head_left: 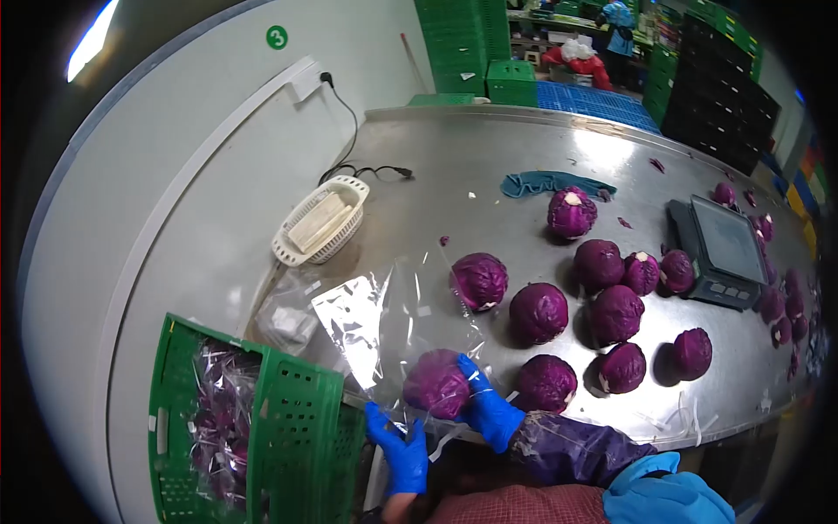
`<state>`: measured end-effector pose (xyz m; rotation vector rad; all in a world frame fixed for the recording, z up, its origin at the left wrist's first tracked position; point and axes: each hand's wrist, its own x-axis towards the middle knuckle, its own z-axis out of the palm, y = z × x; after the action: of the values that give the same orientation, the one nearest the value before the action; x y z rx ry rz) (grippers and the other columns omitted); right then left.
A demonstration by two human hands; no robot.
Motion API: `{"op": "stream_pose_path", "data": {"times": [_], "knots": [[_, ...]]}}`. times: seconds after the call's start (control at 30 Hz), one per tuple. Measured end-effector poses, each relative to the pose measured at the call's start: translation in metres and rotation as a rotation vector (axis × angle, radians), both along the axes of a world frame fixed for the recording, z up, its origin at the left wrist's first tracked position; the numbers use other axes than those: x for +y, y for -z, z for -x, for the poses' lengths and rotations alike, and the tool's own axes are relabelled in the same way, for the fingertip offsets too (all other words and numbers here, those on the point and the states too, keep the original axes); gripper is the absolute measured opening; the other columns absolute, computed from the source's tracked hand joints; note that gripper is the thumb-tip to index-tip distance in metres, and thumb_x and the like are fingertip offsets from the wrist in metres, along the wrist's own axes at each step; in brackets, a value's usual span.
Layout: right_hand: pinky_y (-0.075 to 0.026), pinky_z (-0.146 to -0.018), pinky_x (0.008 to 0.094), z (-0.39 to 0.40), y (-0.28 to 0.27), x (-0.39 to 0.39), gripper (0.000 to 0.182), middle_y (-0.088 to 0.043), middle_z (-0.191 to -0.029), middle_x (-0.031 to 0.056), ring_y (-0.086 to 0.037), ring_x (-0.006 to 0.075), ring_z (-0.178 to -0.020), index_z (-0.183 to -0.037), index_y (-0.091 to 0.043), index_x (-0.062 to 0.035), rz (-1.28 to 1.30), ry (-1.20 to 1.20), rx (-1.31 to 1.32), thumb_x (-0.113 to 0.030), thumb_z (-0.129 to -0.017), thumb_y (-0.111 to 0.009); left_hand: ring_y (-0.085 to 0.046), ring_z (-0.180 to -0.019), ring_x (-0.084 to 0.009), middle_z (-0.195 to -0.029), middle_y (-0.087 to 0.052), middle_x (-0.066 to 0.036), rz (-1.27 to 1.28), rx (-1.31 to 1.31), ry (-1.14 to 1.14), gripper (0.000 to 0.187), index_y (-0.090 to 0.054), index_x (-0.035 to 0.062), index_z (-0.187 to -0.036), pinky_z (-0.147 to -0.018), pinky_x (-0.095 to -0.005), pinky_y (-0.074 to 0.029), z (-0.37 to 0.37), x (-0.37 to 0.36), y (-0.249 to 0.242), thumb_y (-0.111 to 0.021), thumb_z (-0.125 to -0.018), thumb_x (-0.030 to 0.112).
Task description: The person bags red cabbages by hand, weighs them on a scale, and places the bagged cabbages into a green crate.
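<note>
A clear plastic bag (384, 323) is gripped at its near edge by the blue-gloved left hand (400, 450); a round purple cabbage (436, 384) inside it is clasped by the blue-gloved right hand (489, 410) at the steel table (489, 148) edge, loose cabbages (576, 306) lying beyond

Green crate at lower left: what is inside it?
The green crate holds clear plastic bags with purple cabbage inside, piled together. How many there are, and what lies beneath them, is hidden by the crate's walls and the crumpled plastic.
</note>
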<state>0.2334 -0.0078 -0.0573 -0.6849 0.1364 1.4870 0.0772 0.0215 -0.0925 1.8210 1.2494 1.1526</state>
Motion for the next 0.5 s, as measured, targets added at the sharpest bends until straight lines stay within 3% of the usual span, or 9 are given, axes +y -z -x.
{"op": "stream_pose_path", "data": {"times": [0.07, 0.1, 0.13, 0.2, 0.3, 0.33, 0.43, 0.47, 0.5], "knots": [[-0.044, -0.089, 0.0409, 0.002, 0.002, -0.001, 0.055, -0.052, -0.118, 0.0104, -0.053, 0.0233, -0.105, -0.123, -0.043, -0.0102, 0.015, -0.010, 0.004, -0.050, -0.086, -0.048, -0.049, -0.098, -0.0184, -0.108, -0.047, -0.010, 0.586, -0.339, 0.096, 0.059, -0.028, 0.0054, -0.132, -0.078, -0.0301, -0.045, 0.012, -0.004, 0.015, -0.059, -0.082, 0.008], [-0.045, -0.089, 0.0407, 0.004, 0.014, -0.002, 0.056, -0.051, -0.119, 0.0103, -0.053, 0.0239, -0.105, -0.125, -0.041, -0.0102, -0.060, -0.029, 0.082, -0.049, -0.086, -0.049, -0.056, -0.087, -0.0186, -0.101, -0.055, -0.009, 0.915, -0.383, 0.123, 0.033, -0.046, 0.0021, -0.117, -0.072, -0.0301, -0.047, 0.013, -0.006, 0.005, -0.054, -0.086, 0.009], [-0.045, -0.089, 0.0406, 0.007, 0.024, -0.003, 0.057, -0.050, -0.120, 0.0103, -0.053, 0.0245, -0.105, -0.126, -0.039, -0.0101, -0.135, -0.048, 0.163, -0.048, -0.085, -0.050, -0.059, -0.077, -0.0170, -0.087, -0.060, -0.008, 0.772, 0.101, 0.266, 0.016, -0.057, 0.0012, -0.098, -0.067, -0.0283, -0.048, 0.022, -0.004, 0.020, -0.050, -0.089, 0.012], [-0.045, -0.088, 0.0384, 0.003, 0.010, -0.004, 0.058, -0.051, -0.118, 0.0099, -0.054, 0.0235, -0.103, -0.128, -0.036, -0.0087, -0.138, -0.022, 0.191, -0.044, -0.085, -0.053, -0.059, -0.070, -0.0143, -0.082, -0.061, -0.009, 0.881, 0.347, 0.381, 0.020, -0.060, 0.0006, -0.092, -0.062, -0.0256, -0.047, 0.003, -0.010, -0.049, -0.047, -0.090, 0.016], [-0.043, -0.087, 0.0329, -0.005, 0.021, 0.009, 0.059, -0.052, -0.111, 0.0093, -0.052, 0.0180, -0.100, -0.127, -0.036, -0.0057, -0.159, 0.218, -0.675, -0.021, -0.079, -0.067, -0.059, -0.065, -0.0139, -0.079, -0.062, -0.009, 0.970, 0.094, 0.457, 0.022, -0.060, 0.0003, -0.093, -0.056, -0.0258, -0.047, 0.018, -0.019, -0.058, -0.046, -0.091, 0.017], [-0.043, -0.087, 0.0329, -0.003, 0.026, 0.008, 0.059, -0.052, -0.111, 0.0093, -0.052, 0.0180, -0.100, -0.127, -0.036, -0.0057, -0.156, 0.225, -0.672, -0.021, -0.079, -0.067, -0.059, -0.061, -0.0141, -0.072, -0.062, -0.008, 0.772, 0.053, 0.369, 0.019, -0.060, -0.0002, -0.092, -0.053, -0.0257, -0.047, 0.020, -0.014, -0.064, -0.046, -0.090, 0.012], [-0.041, -0.091, 0.0318, 0.011, 0.029, 0.011, 0.064, -0.049, -0.113, 0.0084, -0.049, 0.0174, -0.104, -0.125, -0.036, -0.0058, -0.079, 0.224, -0.775, -0.009, -0.072, -0.073, -0.058, -0.058, -0.0126, -0.068, -0.061, -0.007, 0.766, -0.174, 0.347, 0.013, -0.057, -0.0008, -0.092, -0.052, -0.0262, -0.047, 0.015, 0.000, -0.072, -0.048, -0.088, 0.008], [-0.043, -0.087, 0.0300, 0.018, 0.032, 0.012, 0.051, -0.053, -0.107, 0.0066, -0.050, 0.0156, -0.100, -0.120, -0.043, -0.0054, -0.040, 0.272, -0.900, -0.016, -0.078, -0.068, -0.058, -0.058, -0.0126, -0.068, -0.061, -0.007, 0.764, -0.167, 0.370, 0.013, -0.057, -0.0008, -0.092, -0.052, -0.0262, -0.047, 0.011, -0.001, -0.079, -0.048, -0.088, 0.008], [-0.043, -0.086, 0.0313, 0.010, 0.022, 0.017, 0.054, -0.055, -0.107, 0.0100, -0.051, 0.0165, -0.100, -0.118, -0.045, -0.0019, -0.046, 0.200, -0.712, -0.025, -0.076, -0.070, -0.058, -0.057, -0.0121, -0.067, -0.061, -0.007, 0.630, -0.055, 0.357, 0.013, -0.058, -0.0007, -0.091, -0.052, -0.0266, -0.046, 0.007, -0.003, -0.085, -0.048, -0.087, 0.008]]}}
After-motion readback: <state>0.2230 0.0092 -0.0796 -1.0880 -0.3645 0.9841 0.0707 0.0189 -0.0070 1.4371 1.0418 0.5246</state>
